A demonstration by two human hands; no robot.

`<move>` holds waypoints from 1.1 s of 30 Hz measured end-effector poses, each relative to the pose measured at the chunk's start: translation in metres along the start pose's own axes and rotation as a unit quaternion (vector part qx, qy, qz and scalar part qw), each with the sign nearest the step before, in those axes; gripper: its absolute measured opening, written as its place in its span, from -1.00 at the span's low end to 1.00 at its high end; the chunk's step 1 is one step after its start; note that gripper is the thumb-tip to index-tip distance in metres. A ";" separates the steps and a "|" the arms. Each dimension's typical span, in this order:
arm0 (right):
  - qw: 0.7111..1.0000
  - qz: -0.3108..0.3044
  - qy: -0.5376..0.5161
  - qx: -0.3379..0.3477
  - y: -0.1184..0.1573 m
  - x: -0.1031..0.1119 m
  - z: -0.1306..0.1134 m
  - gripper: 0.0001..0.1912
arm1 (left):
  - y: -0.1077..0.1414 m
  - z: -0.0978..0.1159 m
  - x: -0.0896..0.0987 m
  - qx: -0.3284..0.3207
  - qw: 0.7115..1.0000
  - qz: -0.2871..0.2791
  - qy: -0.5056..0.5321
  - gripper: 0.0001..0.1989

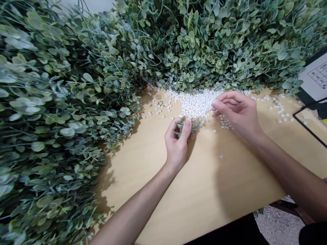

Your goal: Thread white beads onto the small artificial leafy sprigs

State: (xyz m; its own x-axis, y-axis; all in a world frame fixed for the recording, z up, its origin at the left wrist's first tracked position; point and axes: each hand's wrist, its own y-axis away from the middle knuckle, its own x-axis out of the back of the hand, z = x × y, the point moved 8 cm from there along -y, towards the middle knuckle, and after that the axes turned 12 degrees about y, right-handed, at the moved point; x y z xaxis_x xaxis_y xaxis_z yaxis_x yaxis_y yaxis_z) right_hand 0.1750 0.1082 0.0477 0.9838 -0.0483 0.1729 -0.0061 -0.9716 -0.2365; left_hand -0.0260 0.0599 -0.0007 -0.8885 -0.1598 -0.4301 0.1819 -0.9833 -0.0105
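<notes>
My left hand (178, 139) is wrapped round a small green leafy sprig (195, 126), with the thumb on top and leaves sticking out to the right. Just beyond it lies a heap of small white round pieces (196, 103) on the light wooden table (166, 204). My right hand (238, 114) is over the right side of this heap, its thumb and forefinger pressed together at the tips. Whatever may be between those fingertips is too small to make out. A small pale star-shaped piece (221, 157) lies on the table, nearer to me.
Dense piles of green leafy sprigs (214, 44) line the back and the left side. More white pieces (281, 109) are scattered at the right. A printed sheet (316, 75) and a thin black frame (310, 125) are at the right edge.
</notes>
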 end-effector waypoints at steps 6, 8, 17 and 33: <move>0.965 0.033 0.224 0.131 -0.003 0.012 -0.001 -0.89 | 0.000 0.000 0.004 -0.018 0.999 0.016 -0.024 -0.59; 0.936 0.002 0.293 0.194 0.001 0.002 -0.003 -0.85 | 0.001 0.001 0.004 -0.027 0.999 0.020 -0.026 -0.64; 0.855 -0.108 0.419 0.284 0.012 -0.026 0.009 -0.71 | 0.000 -0.001 0.001 -0.026 0.999 0.010 -0.020 -0.65; 0.983 -0.138 -0.103 -0.062 0.005 -0.025 0.010 -0.59 | 0.000 -0.004 -0.009 0.027 0.998 -0.050 0.041 -0.73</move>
State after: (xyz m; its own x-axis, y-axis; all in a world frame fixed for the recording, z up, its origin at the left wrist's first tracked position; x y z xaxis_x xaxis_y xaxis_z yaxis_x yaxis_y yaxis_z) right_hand 0.1525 0.1072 0.0330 0.9663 0.2569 0.0149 0.2572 -0.9624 -0.0875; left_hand -0.0164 0.0619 -0.0008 -0.8635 -0.0553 -0.5014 0.0692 -0.9976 -0.0091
